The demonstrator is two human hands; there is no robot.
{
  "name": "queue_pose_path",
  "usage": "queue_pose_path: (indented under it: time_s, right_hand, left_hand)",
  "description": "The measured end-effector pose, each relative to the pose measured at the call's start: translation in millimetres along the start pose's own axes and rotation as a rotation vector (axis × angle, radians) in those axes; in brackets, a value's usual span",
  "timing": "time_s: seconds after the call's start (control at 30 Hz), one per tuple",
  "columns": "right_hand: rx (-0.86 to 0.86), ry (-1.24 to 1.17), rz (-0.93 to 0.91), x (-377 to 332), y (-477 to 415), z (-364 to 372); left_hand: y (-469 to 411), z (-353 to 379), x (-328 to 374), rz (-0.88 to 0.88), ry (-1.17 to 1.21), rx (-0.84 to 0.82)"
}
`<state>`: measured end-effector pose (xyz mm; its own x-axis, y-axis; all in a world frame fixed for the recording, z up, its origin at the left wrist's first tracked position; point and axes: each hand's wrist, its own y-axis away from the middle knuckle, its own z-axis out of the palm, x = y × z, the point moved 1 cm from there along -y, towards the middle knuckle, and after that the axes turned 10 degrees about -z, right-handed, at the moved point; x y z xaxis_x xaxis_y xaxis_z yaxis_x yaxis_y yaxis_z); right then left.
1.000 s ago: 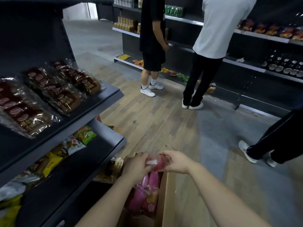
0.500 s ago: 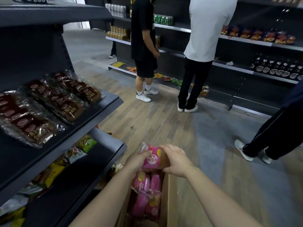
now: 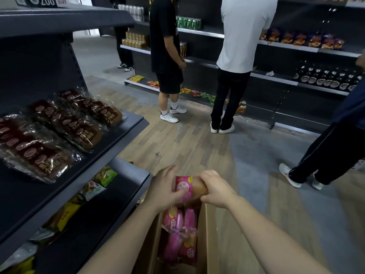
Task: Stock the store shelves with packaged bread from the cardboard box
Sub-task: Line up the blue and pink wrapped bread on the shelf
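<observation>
**A:** Where is the pink bread packet [image 3: 184,187] just now?

**B:** Between both hands, held just above the open cardboard box [image 3: 206,234]. The left hand [image 3: 166,189] curls round its printed pink end. The right hand [image 3: 215,187] pinches the paler, bread-coloured end, fingers bent tight on the wrapper

**A:** How does it lie?

**B:** Its long axis runs from one hand to the other, crosswise to the person and nearly level. More pink packets [image 3: 181,240] stand on end in the box, below the hands

**A:** And the shelves?

**B:** All on the outer side of the left hand. The lower shelf [image 3: 122,194] has its front corner just beside that hand, about level with it. The upper shelf [image 3: 122,133], with brown bread packs [image 3: 79,123] lying flat, is higher and further out on the same side. Beyond the right hand there is only floor [image 3: 197,147]

**A:** Which hand leads, then?

**B:** The left, I judge, being nearer. The packet has to travel sideways past that hand, so the pink end goes in first unless it is turned. The right hand is the far one and could let go early. Both shelves show bare surface, so I cannot tell which level is meant

**A:** Any snag?

**B:** The lower shelf's corner sits close to the left hand, so a low swing might clip it
</observation>
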<state>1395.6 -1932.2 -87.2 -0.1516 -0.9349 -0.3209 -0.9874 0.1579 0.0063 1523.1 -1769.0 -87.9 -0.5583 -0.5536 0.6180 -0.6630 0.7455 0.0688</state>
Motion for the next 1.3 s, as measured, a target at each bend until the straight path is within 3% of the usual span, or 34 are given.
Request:
queue_pose_path:
  time_s: [0.07,0.13,0.33,0.43,0.57,0.63,0.7,0.8,1.03,1.17,1.3]
  right_hand:
    - [0.004,0.002,-0.019,0.6,-1.3,-2.1]
    - [0.007,0.005,-0.033,0.8,-3.6,-4.8]
    - [-0.003,0.059,-0.036,4.8,-9.2,-0.5]
    - [0.098,-0.034,0.081,6.1,-7.9,4.0]
    - [0.346,-0.362,0.469,-1.1,-7.9,-0.3]
    - [0.247,-0.682,0.613,-7.2,-9.6,-1.6]
    - [0.055,-1.017,0.638,-16.0,-13.7,3.5]
    - [0.023,-1.219,0.625,-26.8,-22.7,13.1]
    - [0.089,-1.171,0.627,-14.8,-18.4,8.9]
    - [-0.056,-0.835,0.506,-5.0,-5.0,-13.8]
    - [-0.296,-0.777,0.332,-3.2,-1.5,-22.3]
  left_hand:
    - [-1.9,-0.1,-0.3,0.154,-0.287,-0.057]
    - [-5.0,3.1,2.3,0.184,-0.425,-0.136]
    - [-18.7,9.0,13.8,0.142,-0.496,-0.102]
    - [-21.3,2.7,22.2,0.031,-0.503,-0.086]
    - [-20.7,-3.1,18.9,-0.216,-0.245,-0.049]
    - [-19.3,-0.9,18.7,-0.287,-0.178,-0.032]
    - [-17.4,2.9,22.1,-0.331,-0.179,-0.025]
    - [-12.2,9.7,27.4,-0.362,-0.142,-0.046]
    - [-0.5,1.8,30.6,-0.112,0.077,-0.197]
    - [-5.3,-13.4,10.2,0.098,-0.224,0.074]
    - [-8.3,-10.7,1.9,0.298,-0.494,-0.103]
